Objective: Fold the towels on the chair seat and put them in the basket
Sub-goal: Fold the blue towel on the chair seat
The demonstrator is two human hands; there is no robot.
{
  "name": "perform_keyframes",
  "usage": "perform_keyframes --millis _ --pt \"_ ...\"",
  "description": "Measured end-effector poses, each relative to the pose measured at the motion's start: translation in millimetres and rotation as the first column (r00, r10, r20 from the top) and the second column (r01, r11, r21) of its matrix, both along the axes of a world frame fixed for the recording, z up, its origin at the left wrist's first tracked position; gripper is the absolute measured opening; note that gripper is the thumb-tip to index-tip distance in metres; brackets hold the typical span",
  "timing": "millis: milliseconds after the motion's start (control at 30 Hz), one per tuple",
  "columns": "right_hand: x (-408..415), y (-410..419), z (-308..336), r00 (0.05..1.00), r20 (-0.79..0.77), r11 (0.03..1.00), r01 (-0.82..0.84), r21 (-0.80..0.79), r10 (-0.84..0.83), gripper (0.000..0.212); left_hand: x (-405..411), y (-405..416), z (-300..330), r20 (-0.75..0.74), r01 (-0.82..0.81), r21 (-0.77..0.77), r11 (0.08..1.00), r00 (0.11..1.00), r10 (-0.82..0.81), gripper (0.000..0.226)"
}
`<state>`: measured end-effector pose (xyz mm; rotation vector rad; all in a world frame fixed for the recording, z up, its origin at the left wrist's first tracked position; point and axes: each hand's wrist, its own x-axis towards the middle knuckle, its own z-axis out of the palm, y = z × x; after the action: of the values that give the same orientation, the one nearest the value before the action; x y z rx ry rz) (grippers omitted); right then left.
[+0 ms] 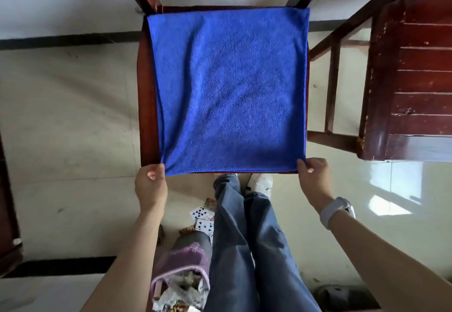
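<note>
No brand or label shows anywhere; the only readable marks are the club pips on the playing cards (202,216) scattered on the floor (73,115) near the person's legs.

A blue towel (230,91) lies spread flat across the chair seat (146,91), covering nearly all of it, with only a strip of dark red wood bare along the seat's left edge. The left hand (150,184) pinches the towel's near left corner at the seat's front left corner, fingers closed on the cloth. The right hand (314,177) grips the near right corner at the seat's front right corner in the same way. A pale wristband (335,211) sits on the right wrist.

The towel is a plush, even blue square with soft diagonal wrinkles across its middle and a stitched hem along the front edge.

A lined, pinkish basket (181,277) stands on the floor beside the left forearm.
</note>
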<state>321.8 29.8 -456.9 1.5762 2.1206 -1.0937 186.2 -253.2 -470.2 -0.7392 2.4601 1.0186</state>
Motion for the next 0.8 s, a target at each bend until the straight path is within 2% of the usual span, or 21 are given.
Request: perform_keyframes --millis 133,300,500,600,700,800 --pt "-5.3 -2.7 0.5 0.999 -0.01 0.996 0.033 -0.086 -0.034 0.036 -2.4 8.8 -1.7 0.002 0.16 0.001 0.987 0.987 -0.16 0.02" --pt "-16.2 -4.2 3.9 0.967 -0.054 0.95 0.235 -0.205 -0.25 0.026 -1.2 15.2 -1.4 0.032 0.07 -0.009 0.998 0.997 -0.069 0.022" --pt "-24.2 4.3 7.5 0.948 -0.114 0.909 0.245 -0.336 -0.298 0.019 -10.5 8.8 -1.0 0.134 0.083 0.014 0.996 0.987 -0.085 0.029" --pt "-19.2 3.8 8.4 0.967 -0.092 0.933 0.202 -0.298 -0.238 0.022 -13.1 10.7 1.4 0.132 0.088 0.067 0.994 0.987 -0.096 0.024" --pt "-6.4 6.8 7.6 0.979 -0.065 0.961 0.175 -0.214 -0.193 0.029 -13.6 11.2 5.8 0.109 0.026 0.14 0.99 0.993 -0.041 0.016" --pt "2.6 11.0 9.9 0.979 -0.072 0.964 0.173 -0.2 -0.19 0.026 -12.6 7.0 9.3 0.093 0.012 0.165 0.986 0.995 -0.027 0.012"
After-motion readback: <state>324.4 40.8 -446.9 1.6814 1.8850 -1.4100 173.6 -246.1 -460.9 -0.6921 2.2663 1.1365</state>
